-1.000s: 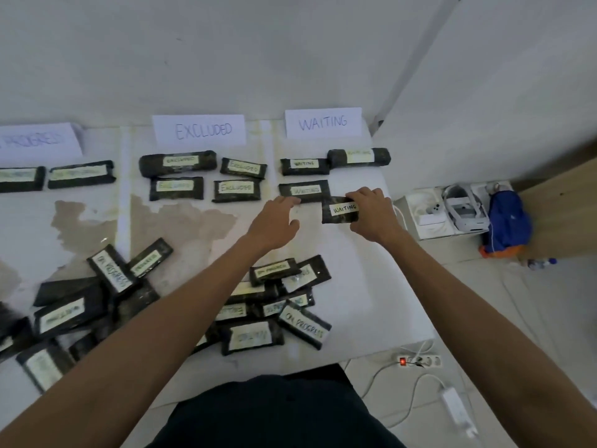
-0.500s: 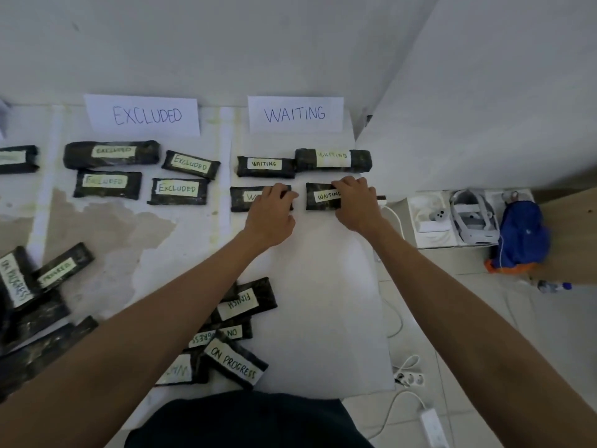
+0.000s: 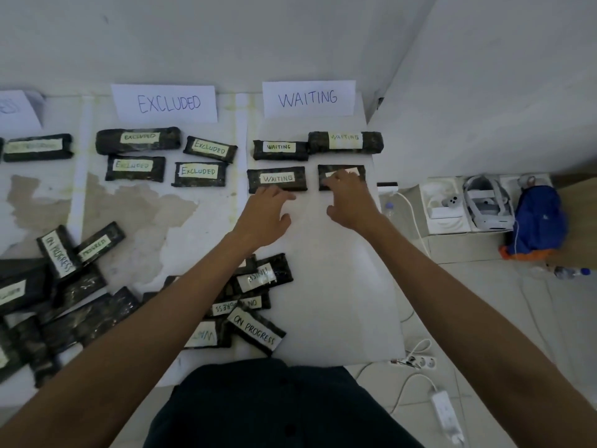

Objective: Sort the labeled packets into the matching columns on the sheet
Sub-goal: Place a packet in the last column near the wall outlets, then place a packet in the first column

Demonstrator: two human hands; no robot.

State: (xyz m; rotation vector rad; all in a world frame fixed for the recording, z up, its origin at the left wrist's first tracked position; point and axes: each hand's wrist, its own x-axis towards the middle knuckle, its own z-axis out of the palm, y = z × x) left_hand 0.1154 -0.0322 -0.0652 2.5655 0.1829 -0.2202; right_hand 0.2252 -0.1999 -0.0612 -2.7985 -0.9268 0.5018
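Right grip point(image 3: 350, 202) flat, fingers resting on packet point(image 3: 322, 172), long axis left-right; left grip point(image 3: 266, 213) loose, empty.

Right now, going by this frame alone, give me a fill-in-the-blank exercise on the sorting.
Under the WAITING sign lie ____ packets. The right hand covers the label of the near-right packet in the ____ column. The other fully visible sign reads ____. The pile packet nearest the dark clothing reads ON ____.
Missing words: four; WAITING; EXCLUDED; PROGRESS.
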